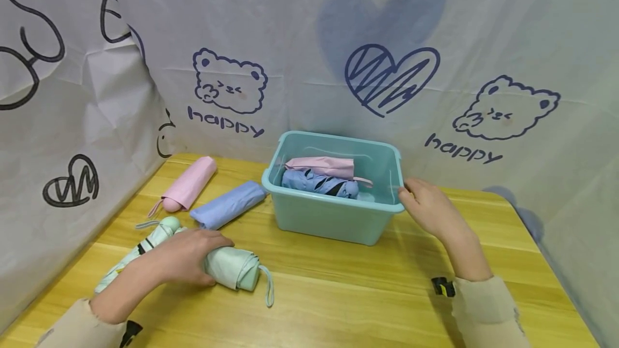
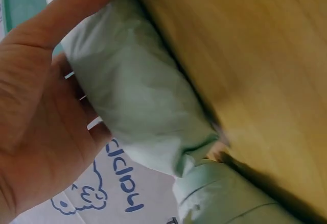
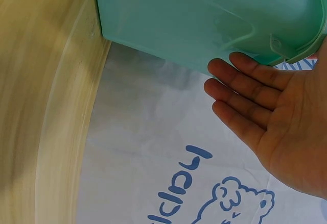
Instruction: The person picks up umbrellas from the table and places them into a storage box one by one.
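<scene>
Uneven support looks the likeliest trouble: the left hand (image 1: 189, 254) grips a plain mint-green folded fabric umbrella (image 1: 235, 266) on the wood-grained yellow desk (image 1: 333, 294), thumb on one side and fingers on the other, so in a lift its end with the dangling pale wrist loop (image 1: 269, 286) could dip or swing. A patterned pale-green folded umbrella with a black stripe (image 1: 152, 239) lies close by that hand and might be knocked or dragged along by the forearm above it. The right hand (image 1: 427, 207), its fingers straight and loose, is at the right rim of the rectangular turquoise plastic bin (image 1: 329, 223); a careless push there could slide the bin toward the smooth blue folded umbrella (image 1: 229, 205) near its left side. Counted, there are six umbrellas: four on the desk, namely two green, that one blue and one pink folded umbrella with a round handle (image 1: 191, 182), and two inside the one bin, a pale pink folded umbrella (image 1: 324, 165) and a black-marked blue folded umbrella (image 1: 316, 182).
</scene>
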Demonstrator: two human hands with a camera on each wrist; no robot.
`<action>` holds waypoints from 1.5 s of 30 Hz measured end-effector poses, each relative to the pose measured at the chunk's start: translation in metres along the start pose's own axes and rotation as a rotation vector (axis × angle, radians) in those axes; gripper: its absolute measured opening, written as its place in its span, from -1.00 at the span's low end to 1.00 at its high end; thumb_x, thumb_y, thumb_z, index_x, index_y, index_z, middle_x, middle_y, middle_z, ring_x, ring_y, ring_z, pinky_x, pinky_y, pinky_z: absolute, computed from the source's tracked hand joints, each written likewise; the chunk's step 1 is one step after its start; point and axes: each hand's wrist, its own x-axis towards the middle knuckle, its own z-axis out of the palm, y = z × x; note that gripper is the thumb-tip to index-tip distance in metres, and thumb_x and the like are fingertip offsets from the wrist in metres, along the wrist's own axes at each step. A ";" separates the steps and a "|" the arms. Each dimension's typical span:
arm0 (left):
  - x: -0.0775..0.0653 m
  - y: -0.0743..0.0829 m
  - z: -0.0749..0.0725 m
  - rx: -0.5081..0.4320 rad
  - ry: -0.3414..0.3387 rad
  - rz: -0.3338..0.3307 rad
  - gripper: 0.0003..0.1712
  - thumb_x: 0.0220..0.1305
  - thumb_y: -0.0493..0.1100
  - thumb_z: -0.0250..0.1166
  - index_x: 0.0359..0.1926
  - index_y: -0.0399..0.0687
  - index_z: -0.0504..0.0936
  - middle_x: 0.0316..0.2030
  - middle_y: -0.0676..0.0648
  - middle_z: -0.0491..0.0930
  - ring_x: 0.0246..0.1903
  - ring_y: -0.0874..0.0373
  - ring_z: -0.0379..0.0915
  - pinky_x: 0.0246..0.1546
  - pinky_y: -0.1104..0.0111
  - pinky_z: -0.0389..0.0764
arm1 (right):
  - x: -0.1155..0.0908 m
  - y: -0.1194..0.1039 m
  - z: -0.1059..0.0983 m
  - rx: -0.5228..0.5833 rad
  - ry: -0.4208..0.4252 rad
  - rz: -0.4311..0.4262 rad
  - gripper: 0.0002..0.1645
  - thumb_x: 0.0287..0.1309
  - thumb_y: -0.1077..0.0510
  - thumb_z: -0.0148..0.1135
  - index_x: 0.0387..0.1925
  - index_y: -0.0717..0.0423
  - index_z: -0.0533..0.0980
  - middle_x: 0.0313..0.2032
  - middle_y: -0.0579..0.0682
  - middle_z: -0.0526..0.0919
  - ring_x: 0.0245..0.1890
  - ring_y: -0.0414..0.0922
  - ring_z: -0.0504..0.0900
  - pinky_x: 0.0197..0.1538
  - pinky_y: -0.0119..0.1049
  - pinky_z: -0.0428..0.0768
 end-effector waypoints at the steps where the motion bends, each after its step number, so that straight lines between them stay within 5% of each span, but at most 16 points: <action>1: 0.000 -0.002 0.001 0.008 0.003 0.002 -0.28 -0.16 -0.03 0.66 0.12 0.00 0.68 0.04 0.01 0.68 0.02 -0.06 0.62 0.06 -0.08 0.59 | 0.000 0.000 0.000 0.001 0.000 0.000 -0.40 0.55 -0.05 -0.19 0.24 0.32 0.49 0.11 0.27 0.62 0.08 0.23 0.59 0.17 0.24 0.53; 9: 0.002 -0.009 0.005 0.071 0.044 0.068 -0.33 -0.20 -0.05 0.64 0.06 0.05 0.70 -0.03 0.07 0.67 -0.06 0.04 0.63 -0.03 -0.02 0.63 | 0.000 0.000 0.000 0.009 0.001 0.006 -0.37 0.56 -0.06 -0.21 0.29 0.32 0.47 0.17 0.29 0.59 0.16 0.27 0.56 0.22 0.26 0.49; 18: 0.002 -0.004 0.002 0.037 0.070 0.112 -0.37 -0.15 -0.03 0.64 0.05 0.12 0.72 -0.08 0.16 0.66 -0.14 0.18 0.59 -0.15 0.10 0.65 | 0.000 0.000 0.001 0.008 -0.003 0.002 -0.38 0.55 -0.06 -0.20 0.28 0.32 0.48 0.17 0.29 0.59 0.16 0.26 0.56 0.22 0.26 0.49; 26: 0.009 0.007 -0.003 0.001 0.162 0.149 -0.34 -0.14 0.00 0.64 0.09 0.13 0.70 -0.08 0.14 0.65 -0.19 0.23 0.57 -0.19 0.22 0.65 | -0.001 0.000 0.000 0.002 -0.004 0.008 -0.36 0.56 -0.07 -0.21 0.29 0.33 0.47 0.19 0.31 0.58 0.19 0.29 0.55 0.25 0.27 0.47; 45: 0.049 0.040 -0.026 -0.115 0.376 0.218 -0.31 0.07 0.15 0.54 0.22 0.07 0.63 -0.11 0.16 0.57 -0.30 0.31 0.44 -0.35 0.40 0.54 | 0.000 0.001 0.000 -0.004 -0.002 0.003 -0.38 0.56 -0.06 -0.21 0.23 0.33 0.50 0.13 0.29 0.61 0.13 0.26 0.57 0.21 0.25 0.49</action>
